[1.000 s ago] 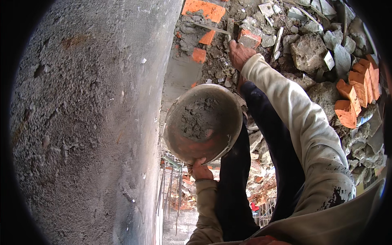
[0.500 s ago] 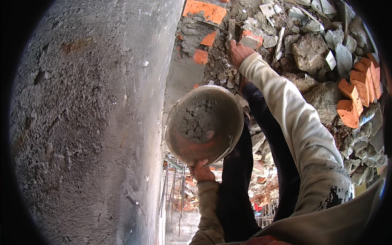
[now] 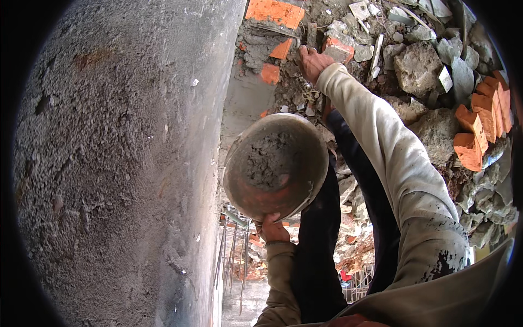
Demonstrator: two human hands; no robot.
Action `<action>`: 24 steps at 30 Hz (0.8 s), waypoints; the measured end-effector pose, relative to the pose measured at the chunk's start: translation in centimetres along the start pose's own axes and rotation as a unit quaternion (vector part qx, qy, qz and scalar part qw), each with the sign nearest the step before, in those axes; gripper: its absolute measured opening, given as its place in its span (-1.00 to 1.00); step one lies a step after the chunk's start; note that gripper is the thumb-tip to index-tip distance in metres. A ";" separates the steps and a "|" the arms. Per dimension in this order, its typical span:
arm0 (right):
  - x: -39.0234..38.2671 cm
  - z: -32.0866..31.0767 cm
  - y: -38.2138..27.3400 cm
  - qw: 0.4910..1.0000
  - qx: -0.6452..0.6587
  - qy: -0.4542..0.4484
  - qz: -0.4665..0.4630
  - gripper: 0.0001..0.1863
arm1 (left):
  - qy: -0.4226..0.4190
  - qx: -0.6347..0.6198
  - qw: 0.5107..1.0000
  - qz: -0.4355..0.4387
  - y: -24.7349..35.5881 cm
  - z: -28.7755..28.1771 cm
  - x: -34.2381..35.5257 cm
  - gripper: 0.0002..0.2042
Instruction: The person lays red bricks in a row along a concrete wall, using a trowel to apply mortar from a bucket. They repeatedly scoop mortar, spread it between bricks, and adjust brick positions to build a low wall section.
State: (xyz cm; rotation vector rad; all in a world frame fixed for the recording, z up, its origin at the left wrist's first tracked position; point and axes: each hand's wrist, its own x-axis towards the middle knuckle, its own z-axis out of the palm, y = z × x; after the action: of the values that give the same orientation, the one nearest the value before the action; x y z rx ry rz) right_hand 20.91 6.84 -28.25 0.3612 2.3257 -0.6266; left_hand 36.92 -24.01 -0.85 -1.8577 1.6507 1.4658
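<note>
My left hand [image 3: 274, 229] is closed on the near rim of a round, mud-stained basin [image 3: 250, 197], thumb over the edge. A lump of wet grey mortar [image 3: 269, 158] lies inside it. Farther off, my right hand [image 3: 316, 62] grips a trowel [image 3: 275, 31], its handle mostly hidden by the fingers. The thin blade shows nearly edge-on and points left over grey mortar [image 3: 256, 54] spread on the brick course. Orange bricks [image 3: 275, 12] show partly through that mortar, beside a taut string.
A rough grey plastered wall [image 3: 125, 163] fills the left side. Broken concrete chunks [image 3: 417, 70] and rubble lie right, with a stack of orange bricks [image 3: 493, 106] at the far right. Thin steel bars [image 3: 231, 256] hang below the basin. My dark-clad legs [image 3: 318, 245] stand beside it.
My right hand has shifted slightly left and nearer, bringing the trowel blade lower and flatter over the mortar. The basin and my left hand have barely moved in the picture.
</note>
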 end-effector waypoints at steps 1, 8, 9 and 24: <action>-0.4 0.1 -0.2 1.000 0.013 0.023 -0.009 -0.63 | -0.007 0.004 1.000 0.006 -0.2 -0.1 0.2 -0.54; -1.1 -1.6 0.0 0.984 0.099 0.096 -0.108 -0.60 | 0.014 0.012 1.000 0.014 -0.1 -0.4 -0.1 -0.54; -1.0 -2.0 0.4 0.987 0.104 0.063 -0.101 -0.58 | 0.009 -0.001 1.000 0.009 0.0 0.0 -0.2 -0.55; -6.1 3.9 -2.6 0.993 0.000 0.068 0.096 -0.47 | 0.029 0.005 0.999 -0.014 -0.5 -0.5 0.3 -0.55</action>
State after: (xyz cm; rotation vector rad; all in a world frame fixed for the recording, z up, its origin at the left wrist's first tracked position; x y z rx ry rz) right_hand 26.35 2.12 -25.72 0.6373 2.3823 -0.5214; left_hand 37.53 -24.39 -1.01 -1.9280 1.6483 1.4038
